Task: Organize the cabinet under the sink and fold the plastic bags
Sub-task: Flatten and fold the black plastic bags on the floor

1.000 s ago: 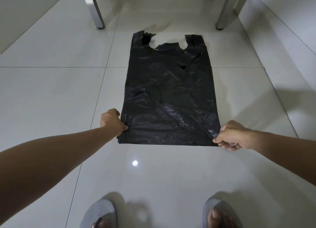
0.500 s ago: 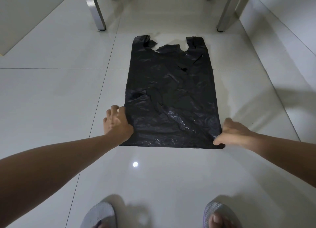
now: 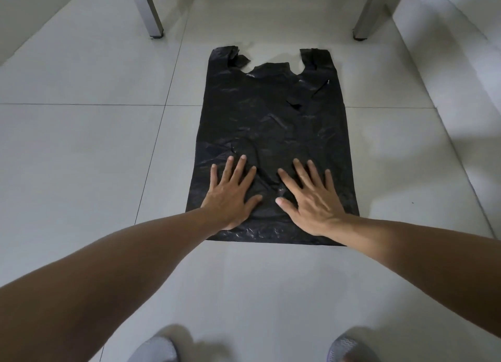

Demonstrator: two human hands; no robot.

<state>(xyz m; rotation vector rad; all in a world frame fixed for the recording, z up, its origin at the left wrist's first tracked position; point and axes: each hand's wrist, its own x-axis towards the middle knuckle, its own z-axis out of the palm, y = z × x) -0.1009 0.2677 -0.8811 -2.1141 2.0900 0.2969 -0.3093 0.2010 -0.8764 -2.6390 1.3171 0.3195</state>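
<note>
While my left hand (image 3: 230, 196) & right hand (image 3: 311, 201) press flat, fingers spread wide, the thin black plastic handle bag (image 3: 273, 122) lies on pale floor tiles (image 3: 81, 150); looks light, slippery, limp, so I'd pinch the bottom corners.

Soft, even light falls on the glossy pale grey tiled floor (image 3: 81, 150), dim rather than bright. A broad soft shadow lies along the right, by the white wall (image 3: 466, 71). The crinkled black plastic bag (image 3: 273, 122) shows faint sheen near its bottom edge. Wide-angle bending curves tile lines at the edges. Grey slippers (image 3: 154, 348) at the bottom are blurred.
</note>
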